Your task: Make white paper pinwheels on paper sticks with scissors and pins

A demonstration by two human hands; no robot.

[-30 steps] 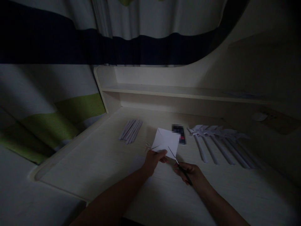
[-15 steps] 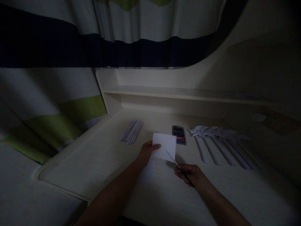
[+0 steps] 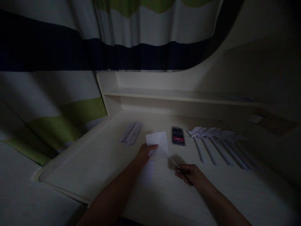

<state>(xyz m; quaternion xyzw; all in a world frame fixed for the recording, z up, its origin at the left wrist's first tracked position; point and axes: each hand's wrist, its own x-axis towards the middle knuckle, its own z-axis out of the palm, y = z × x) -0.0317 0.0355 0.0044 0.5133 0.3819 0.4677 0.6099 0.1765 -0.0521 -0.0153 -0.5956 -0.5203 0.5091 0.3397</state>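
Two hands hold paper [image 3: 158, 142] and scissors [image 3: 176, 166].

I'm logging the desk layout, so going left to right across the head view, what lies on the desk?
Paper strips → left hand → white sheet → dark card → paper pinwheels. The scissors and right hand overlap, so I left them out.
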